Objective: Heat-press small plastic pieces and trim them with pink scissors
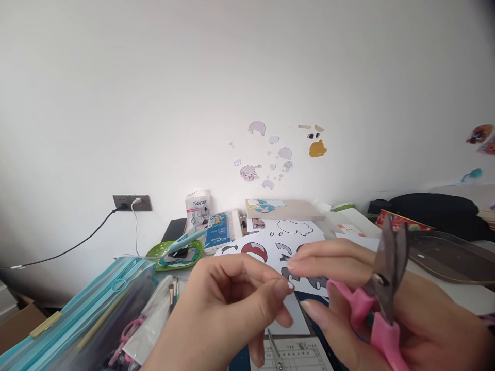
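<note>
My left hand [235,309] is closed in a pinch. A tiny white scrap [290,285], apparently paper, shows at the tips of its thumb and forefinger. My right hand [421,304] keeps pink-handled scissors [386,340] in its grip, blades upward and nearly together. The thumb and forefinger of that hand are held apart, close to the left fingertips but not touching them. Behind both hands lies a white sheet printed with cartoon shapes [254,251], partly covered by them. Below the left hand, a metal tool [275,353] rests on a printed card [305,355].
At left stand a clear blue-edged zip bag [127,281] and a green plate [154,251] with cutouts. A Nexcare pack [199,211] and a blue marker box [218,232] are at the back. Paper cutouts [249,172] stick to the wall. A dark tray [448,257] lies at right.
</note>
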`<state>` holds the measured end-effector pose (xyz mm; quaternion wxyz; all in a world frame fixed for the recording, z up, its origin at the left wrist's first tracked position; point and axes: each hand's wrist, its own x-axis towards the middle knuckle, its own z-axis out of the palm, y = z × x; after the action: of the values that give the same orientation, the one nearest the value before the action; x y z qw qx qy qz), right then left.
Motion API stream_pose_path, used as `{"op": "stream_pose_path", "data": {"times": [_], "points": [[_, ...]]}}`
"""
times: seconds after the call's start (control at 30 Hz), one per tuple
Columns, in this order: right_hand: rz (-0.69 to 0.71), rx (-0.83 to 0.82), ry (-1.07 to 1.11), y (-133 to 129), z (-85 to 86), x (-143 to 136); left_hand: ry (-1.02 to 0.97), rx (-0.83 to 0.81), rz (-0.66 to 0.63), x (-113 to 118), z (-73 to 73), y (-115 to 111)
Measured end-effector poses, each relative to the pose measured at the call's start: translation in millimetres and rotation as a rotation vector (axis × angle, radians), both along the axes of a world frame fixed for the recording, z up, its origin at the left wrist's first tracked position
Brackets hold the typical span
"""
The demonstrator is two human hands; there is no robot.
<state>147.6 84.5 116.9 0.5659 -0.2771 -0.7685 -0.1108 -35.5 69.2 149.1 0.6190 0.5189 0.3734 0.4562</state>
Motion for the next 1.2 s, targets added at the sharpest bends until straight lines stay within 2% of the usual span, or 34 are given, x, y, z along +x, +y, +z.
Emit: {"op": "stream_pose_path", "data": {"times": [0.33,0.63,0.9,1.07,1.2], "points": [[-0.012,0.057,-0.029,0,-6.2,-4,0.051,-0.016,-0.018,6,2.3,5],[-0.016,0.107,-0.048,3,-9.5,1,0.031,0.01,-0.022,3,-3.9,4],[0.022,0.084,-0.076,4,-8.5,7,0.048,0.05,-0.04,2,-2.8,6],[0.039,0.013,-0.093,5,-9.4,7,0.074,0.074,-0.046,0,-1.7,7],[0.031,0.038,-0.1,7,-13.7,9,0.123,0.089,-0.043,0,-2.1,8]]}}
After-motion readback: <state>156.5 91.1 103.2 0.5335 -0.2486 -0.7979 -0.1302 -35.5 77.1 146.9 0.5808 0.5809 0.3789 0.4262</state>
